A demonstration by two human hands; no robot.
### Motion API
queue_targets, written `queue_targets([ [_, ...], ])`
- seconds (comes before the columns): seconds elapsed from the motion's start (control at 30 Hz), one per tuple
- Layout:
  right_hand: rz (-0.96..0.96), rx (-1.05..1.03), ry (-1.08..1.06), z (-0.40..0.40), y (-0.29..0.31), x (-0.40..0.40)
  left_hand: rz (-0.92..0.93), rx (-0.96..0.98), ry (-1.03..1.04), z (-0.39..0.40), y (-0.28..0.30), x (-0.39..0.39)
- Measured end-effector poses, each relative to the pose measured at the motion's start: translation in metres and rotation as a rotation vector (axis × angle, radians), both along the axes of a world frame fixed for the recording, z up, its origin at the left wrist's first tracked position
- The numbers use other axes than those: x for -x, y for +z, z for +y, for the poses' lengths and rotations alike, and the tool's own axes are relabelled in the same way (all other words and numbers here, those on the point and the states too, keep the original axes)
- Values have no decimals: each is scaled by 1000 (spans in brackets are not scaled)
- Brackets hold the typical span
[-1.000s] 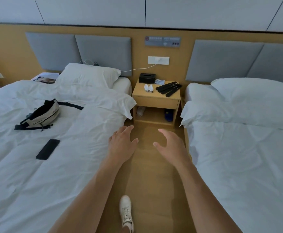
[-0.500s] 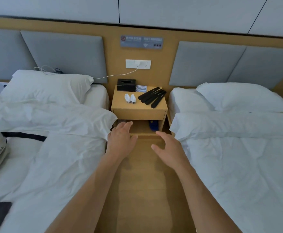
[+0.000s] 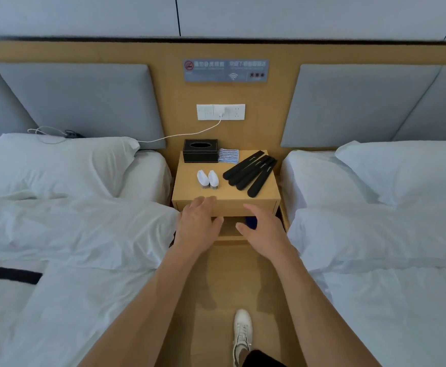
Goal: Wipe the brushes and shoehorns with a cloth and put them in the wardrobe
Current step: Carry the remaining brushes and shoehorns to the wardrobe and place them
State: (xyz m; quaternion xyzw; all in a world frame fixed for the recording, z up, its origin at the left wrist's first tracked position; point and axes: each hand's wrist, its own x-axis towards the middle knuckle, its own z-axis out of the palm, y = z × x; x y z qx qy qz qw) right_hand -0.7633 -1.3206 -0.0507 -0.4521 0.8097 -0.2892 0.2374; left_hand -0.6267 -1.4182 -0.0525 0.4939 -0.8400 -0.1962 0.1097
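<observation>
Left hand (image 3: 198, 223) and right hand (image 3: 265, 229) reach toward the nightstand (image 3: 184, 200), fingers loosely spread, holding nothing.

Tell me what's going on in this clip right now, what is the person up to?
A person stands between two beds, both hands reaching toward the nightstand. The left hand and right hand are open and hold nothing. On the nightstand lie two white brushes, four black shoehorns, a striped cloth and a black tissue box. Nothing has been picked up or wiped yet.
</observation>
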Motion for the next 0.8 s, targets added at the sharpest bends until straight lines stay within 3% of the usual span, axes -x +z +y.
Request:
queue_targets([
  [0.47, -77, -132, 54, -223, -21, 114, -34, -250, 165, -187, -34, 108],
  [0.8, -398, -222, -203, -385, -85, 154, 188, -746, 358, -369, -138, 149],
])
